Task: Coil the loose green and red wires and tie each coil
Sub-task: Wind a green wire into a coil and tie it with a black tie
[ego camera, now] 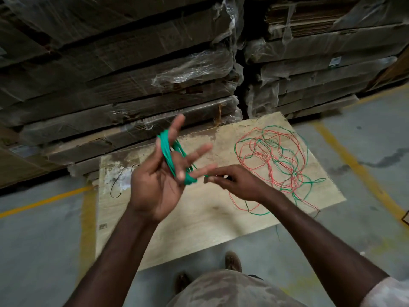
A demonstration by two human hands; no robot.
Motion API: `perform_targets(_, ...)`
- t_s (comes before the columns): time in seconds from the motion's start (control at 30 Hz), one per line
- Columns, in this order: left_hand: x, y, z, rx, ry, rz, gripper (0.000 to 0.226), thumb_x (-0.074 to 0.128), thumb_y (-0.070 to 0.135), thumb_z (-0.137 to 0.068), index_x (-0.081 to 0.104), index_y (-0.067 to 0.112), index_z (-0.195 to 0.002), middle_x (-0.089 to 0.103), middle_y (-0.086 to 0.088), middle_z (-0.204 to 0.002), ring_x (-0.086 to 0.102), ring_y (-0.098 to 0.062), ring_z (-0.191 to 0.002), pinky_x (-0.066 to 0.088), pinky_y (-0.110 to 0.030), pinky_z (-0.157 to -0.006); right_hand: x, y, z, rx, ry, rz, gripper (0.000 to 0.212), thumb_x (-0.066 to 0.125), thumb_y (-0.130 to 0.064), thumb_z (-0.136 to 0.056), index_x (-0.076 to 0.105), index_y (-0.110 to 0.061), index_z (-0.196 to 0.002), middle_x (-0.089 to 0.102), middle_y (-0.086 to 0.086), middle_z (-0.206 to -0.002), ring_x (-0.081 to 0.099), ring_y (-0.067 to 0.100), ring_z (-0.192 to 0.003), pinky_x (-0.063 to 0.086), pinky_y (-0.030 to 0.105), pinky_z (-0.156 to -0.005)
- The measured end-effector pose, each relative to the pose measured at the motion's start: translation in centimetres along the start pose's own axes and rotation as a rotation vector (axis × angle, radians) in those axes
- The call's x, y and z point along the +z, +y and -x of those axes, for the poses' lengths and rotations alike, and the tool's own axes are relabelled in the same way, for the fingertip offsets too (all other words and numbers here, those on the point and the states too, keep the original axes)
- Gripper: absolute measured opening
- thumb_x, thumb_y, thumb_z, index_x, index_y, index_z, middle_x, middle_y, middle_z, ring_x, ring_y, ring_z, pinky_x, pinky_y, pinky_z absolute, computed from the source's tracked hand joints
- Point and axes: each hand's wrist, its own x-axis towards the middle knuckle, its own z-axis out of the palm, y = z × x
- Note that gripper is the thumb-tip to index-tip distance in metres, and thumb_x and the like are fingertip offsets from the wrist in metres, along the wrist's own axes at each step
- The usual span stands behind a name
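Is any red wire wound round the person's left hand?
No: only the green coil wraps the left hand; the red wire lies loose on the board.

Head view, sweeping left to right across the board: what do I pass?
Thin black wire → left hand wrapped with the green coil → right hand pinching the green strand → tangle of loose red and green wires.

green coil (171, 155) round fingers (177, 127), red-green tangle (275, 160)
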Motion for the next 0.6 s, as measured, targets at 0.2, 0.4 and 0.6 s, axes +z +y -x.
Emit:
perform_targets(0.2, -3.1, 0.3, -3.7, 0.147, 0.279, -0.402, 0.047, 0.022, 0.040, -0.118, 0.043, 0.039, -0.160, 0.082, -0.012, -0.112, 0.058, -0.025, -0.146, 0.034, -0.061, -0.125, -0.3, -2.9, 1.5, -0.012, -0.143, 0.007, 0.022, 0.062, -0.036, -0.110, 0.078, -0.034, -0.126, 0.048, -0.007, -0.063, 0.043, 0.005, -0.056, 0.036, 0.017, -0.060)
perform_targets(0.4, -8.1, -1.7, -2.7, -0.053, 0.238, -1.346, 0.045, 0.035, 0.045, -0.117, 0.070, 0.030, -0.141, 0.081, 0.025, -0.103, 0.061, 0.001, -0.133, 0.044, -0.041, -0.119, -4.2, -4.1, 1.6, -0.002, -0.084, 0.055, 0.015, 0.067, -0.027, -0.108, 0.077, -0.023, -0.097, 0.048, -0.012, -0.061, 0.040, 0.004, -0.055, 0.033, 0.022, -0.056)
perform_targets(0.6, -6.8, -3.8, 1.5, -0.397, -0.011, -0.903, 0.043, 0.034, 0.041, -0.115, 0.061, 0.031, -0.147, 0.047, -0.010, -0.045, 0.078, -0.039, -0.110, 0.047, -0.043, -0.112, -8.2, -5.0, -0.2, -0.098, 0.105, 0.096, 0.014, 0.068, -0.027, -0.107, 0.074, -0.020, -0.097, 0.058, -0.016, -0.068, 0.046, 0.001, -0.063, 0.038, 0.024, -0.061)
